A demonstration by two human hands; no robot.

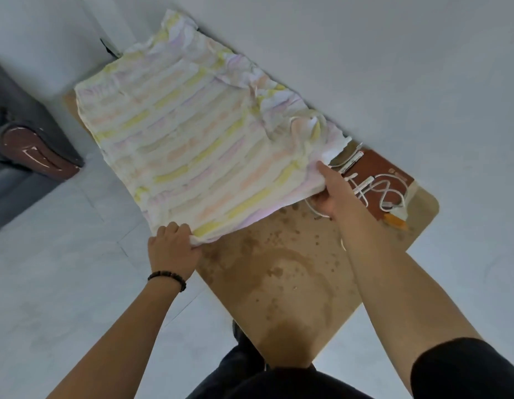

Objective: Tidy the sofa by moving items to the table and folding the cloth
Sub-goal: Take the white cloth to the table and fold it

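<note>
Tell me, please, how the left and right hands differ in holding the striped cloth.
The left hand bunches the near corner of the cloth in curled fingers; the right hand pinches the next corner, thumb on top. The left wrist wears a beaded bracelet; the right wrist is bare. Both hold the cloth over the table.

The cloth (pixel 198 139) is white with yellow, pink and orange stripes. The table (pixel 279 283) is light brown with dark brown spots. The book (pixel 376 180) is red-brown, the cable (pixel 385 191) white.
</note>
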